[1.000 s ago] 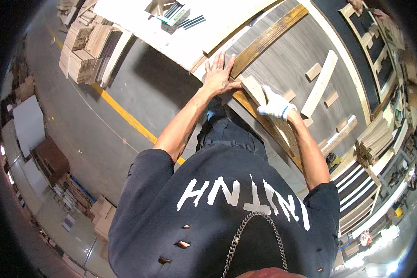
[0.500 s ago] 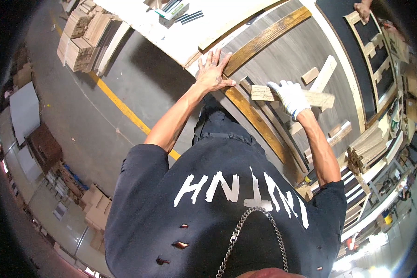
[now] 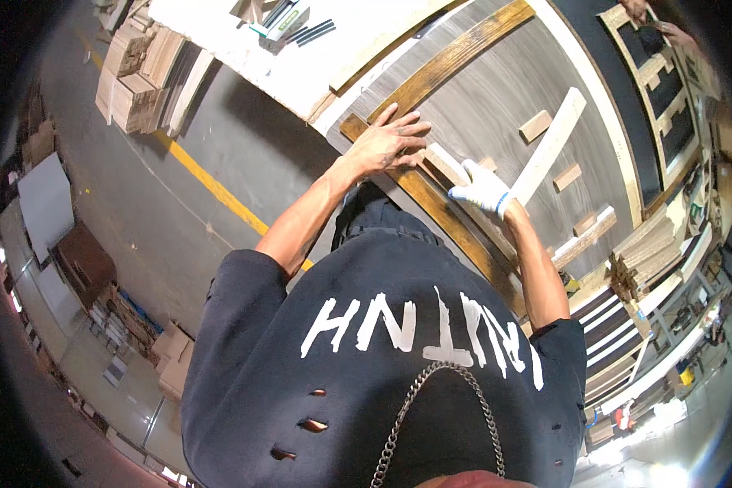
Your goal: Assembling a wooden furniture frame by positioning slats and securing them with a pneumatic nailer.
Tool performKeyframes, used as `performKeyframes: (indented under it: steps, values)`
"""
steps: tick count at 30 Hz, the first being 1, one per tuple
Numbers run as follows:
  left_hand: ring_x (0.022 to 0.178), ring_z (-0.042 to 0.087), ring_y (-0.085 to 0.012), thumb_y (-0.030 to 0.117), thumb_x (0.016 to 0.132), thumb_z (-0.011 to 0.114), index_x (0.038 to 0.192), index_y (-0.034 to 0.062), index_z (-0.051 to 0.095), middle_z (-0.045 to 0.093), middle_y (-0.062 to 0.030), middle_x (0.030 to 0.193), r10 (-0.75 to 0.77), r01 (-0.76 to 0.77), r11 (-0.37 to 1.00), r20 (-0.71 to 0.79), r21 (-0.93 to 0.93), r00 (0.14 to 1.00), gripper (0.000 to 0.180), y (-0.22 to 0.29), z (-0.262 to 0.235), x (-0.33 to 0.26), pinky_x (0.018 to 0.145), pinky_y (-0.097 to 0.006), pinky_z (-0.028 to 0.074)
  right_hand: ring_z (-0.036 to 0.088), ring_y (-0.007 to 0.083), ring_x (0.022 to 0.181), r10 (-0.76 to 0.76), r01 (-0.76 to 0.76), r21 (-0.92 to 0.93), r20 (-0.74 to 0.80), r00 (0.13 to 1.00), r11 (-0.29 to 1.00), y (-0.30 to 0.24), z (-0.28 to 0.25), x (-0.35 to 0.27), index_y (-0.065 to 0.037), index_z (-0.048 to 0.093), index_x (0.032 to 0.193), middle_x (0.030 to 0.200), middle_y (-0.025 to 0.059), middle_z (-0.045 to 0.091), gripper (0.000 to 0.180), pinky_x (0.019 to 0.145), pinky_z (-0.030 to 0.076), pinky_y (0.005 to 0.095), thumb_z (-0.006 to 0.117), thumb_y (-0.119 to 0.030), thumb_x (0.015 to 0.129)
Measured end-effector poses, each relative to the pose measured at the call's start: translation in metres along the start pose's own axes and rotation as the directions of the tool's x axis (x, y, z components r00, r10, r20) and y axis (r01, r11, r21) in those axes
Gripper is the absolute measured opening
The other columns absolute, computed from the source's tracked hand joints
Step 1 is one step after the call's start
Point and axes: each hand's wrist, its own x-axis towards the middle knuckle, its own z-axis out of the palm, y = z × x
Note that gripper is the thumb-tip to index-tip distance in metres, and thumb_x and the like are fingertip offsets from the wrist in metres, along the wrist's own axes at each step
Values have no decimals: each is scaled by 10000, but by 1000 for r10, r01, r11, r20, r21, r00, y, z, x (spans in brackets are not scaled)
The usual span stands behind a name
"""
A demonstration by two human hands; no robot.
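My bare left hand (image 3: 386, 142) lies flat with fingers spread on the brown wooden rail (image 3: 431, 203) at the edge of a grey work table (image 3: 480, 98). My right hand (image 3: 481, 189), in a white glove, is closed on the lower end of a short pale wooden block (image 3: 445, 163) that rests against the rail just right of the left hand. A long pale slat (image 3: 553, 142) lies on the table and runs up and to the right from behind the gloved wrist.
Small wooden blocks (image 3: 535, 126) (image 3: 568, 176) lie loose on the table. Stacked lumber (image 3: 138, 73) stands on the floor at upper left by a yellow line (image 3: 211, 187). Bundled slats (image 3: 651, 252) sit at right. Another person's hands (image 3: 655, 20) work at a wooden frame far up right.
My gloved right hand has come down and back to the rail with the block, after lifting it out to the right. My left hand has stayed flat on the rail.
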Motion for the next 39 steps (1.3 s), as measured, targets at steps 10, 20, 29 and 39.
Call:
performKeyframes:
  steps: [10, 20, 29, 39]
  values:
    - [1487, 229, -189, 573, 867, 561, 1300, 262, 631, 399, 99, 1539, -17, 18, 995, -8, 94, 1000, 538, 8, 3, -9, 1230, -556, 25, 634, 463, 949, 109, -109, 10, -174, 979, 994, -41, 33, -46, 15, 535, 1092, 991, 310, 647, 548, 839, 504, 474, 694, -390, 759]
    - [1466, 290, -201, 449, 851, 679, 1255, 187, 643, 450, 47, 1508, 2, -2, 994, -3, 106, 1000, 483, 1, 5, -16, 1203, -600, 42, 667, 183, 819, -8, 84, 846, -93, 996, 527, -61, -30, -129, 19, 589, 1167, 956, 117, 686, 401, 695, 569, 330, 674, -278, 911]
    - [989, 549, -222, 311, 887, 673, 1015, 163, 732, 651, -30, 973, 5, 10, 995, -150, 100, 989, 205, 39, 11, 21, 920, -410, 358, 683, 286, 880, 169, 5, 432, -363, 916, 902, -44, -89, 22, 24, 618, 1099, 1012, 184, 699, 536, 789, 563, 393, 650, -476, 909]
    - [874, 588, -353, 101, 859, 624, 928, 46, 639, 610, -139, 900, 33, -57, 996, -326, -63, 945, 89, 53, 11, 2, 767, -453, 475, 528, 401, 1223, -352, 182, -301, -789, 504, 936, -45, 96, 0, 36, 532, 1289, 1306, 268, 552, 505, 1071, 402, 464, 626, -238, 875]
